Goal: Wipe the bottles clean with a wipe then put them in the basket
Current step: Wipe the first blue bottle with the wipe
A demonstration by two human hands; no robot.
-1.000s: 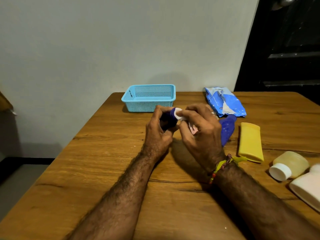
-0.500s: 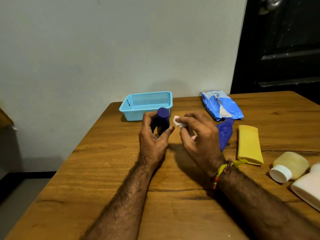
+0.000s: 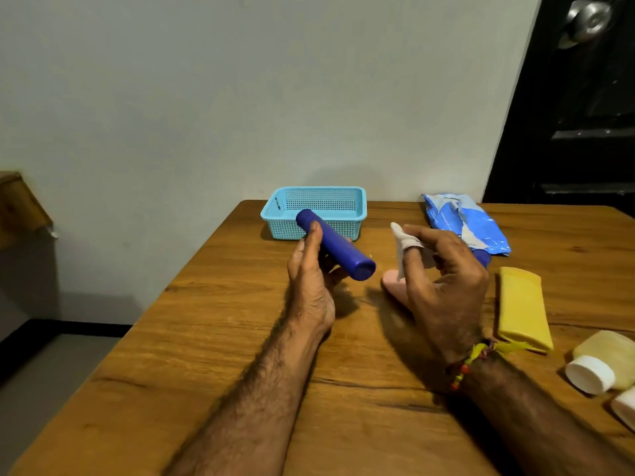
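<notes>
My left hand (image 3: 311, 280) grips a dark blue cylindrical bottle (image 3: 338, 250), held tilted above the table in front of the light blue mesh basket (image 3: 314, 201). My right hand (image 3: 443, 280) pinches a white wipe (image 3: 402, 245), a short way right of the bottle and apart from it. A pink bottle (image 3: 390, 281) lies partly hidden under my right hand. Another blue bottle (image 3: 484, 257) peeks out behind that hand. A yellow bottle (image 3: 522, 307), a pale yellow bottle with a white cap (image 3: 604, 359) and a white bottle (image 3: 625, 407) lie at the right.
A blue wipes packet (image 3: 464, 221) lies at the back right of the wooden table (image 3: 213, 355). The basket stands at the table's far edge against the grey wall. A dark door (image 3: 584, 115) is behind the table at right. The table's left edge drops to the floor.
My hands have parted: the left hand has tipped the blue bottle from upright to slanting and lifted it toward the basket, while the right hand drew the wipe away to the right.
</notes>
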